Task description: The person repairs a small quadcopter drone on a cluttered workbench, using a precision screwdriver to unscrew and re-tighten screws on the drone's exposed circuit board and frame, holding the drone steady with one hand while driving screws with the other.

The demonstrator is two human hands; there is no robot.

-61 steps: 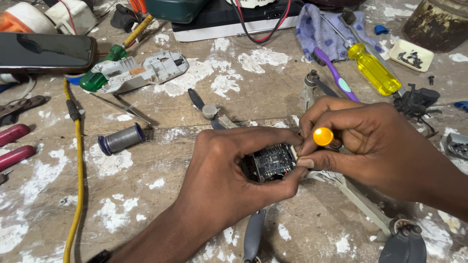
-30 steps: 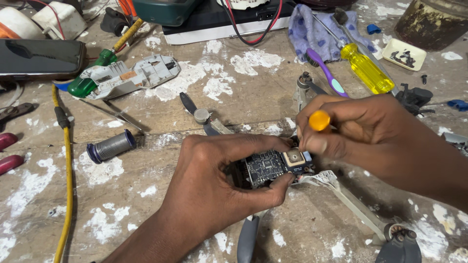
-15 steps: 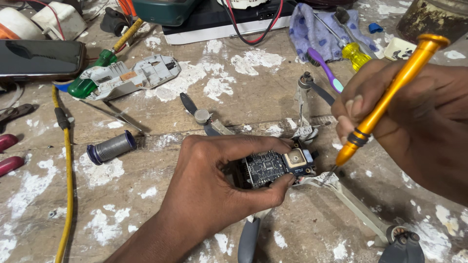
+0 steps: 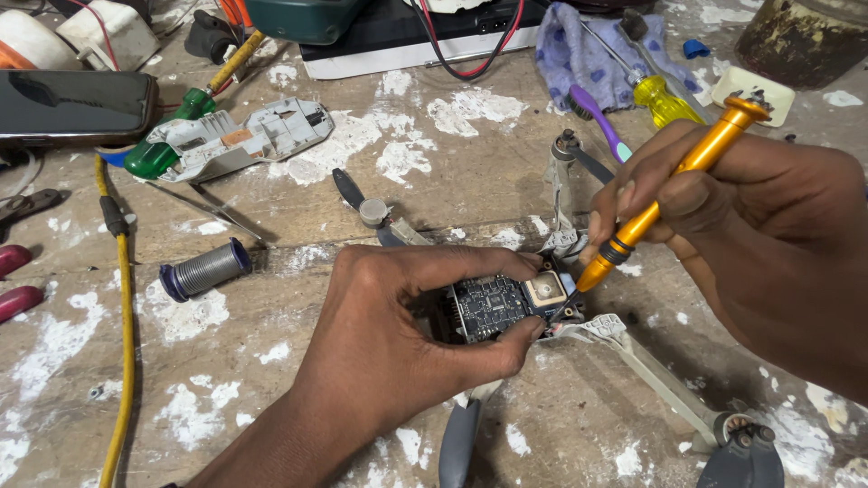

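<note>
My left hand (image 4: 398,334) grips the body of a small grey drone, whose exposed dark circuit board (image 4: 493,305) shows between thumb and fingers. Its arms (image 4: 660,375) and propellers spread out over the bench. My right hand (image 4: 759,235) holds an orange precision screwdriver (image 4: 674,185) tilted, with its tip down at the right edge of the board beside a small square beige module (image 4: 546,289).
A grey drone shell (image 4: 235,136), a solder spool (image 4: 203,268), tweezers (image 4: 203,210), a black phone (image 4: 72,104), a yellow cable (image 4: 122,343), a yellow-handled screwdriver (image 4: 665,98) on a blue cloth (image 4: 579,45) and a purple toothbrush (image 4: 597,117) lie on the paint-stained wooden bench.
My right hand raised the orange screwdriver off the board, then brought its tip back down to the board's right edge. My left hand kept its hold on the drone.
</note>
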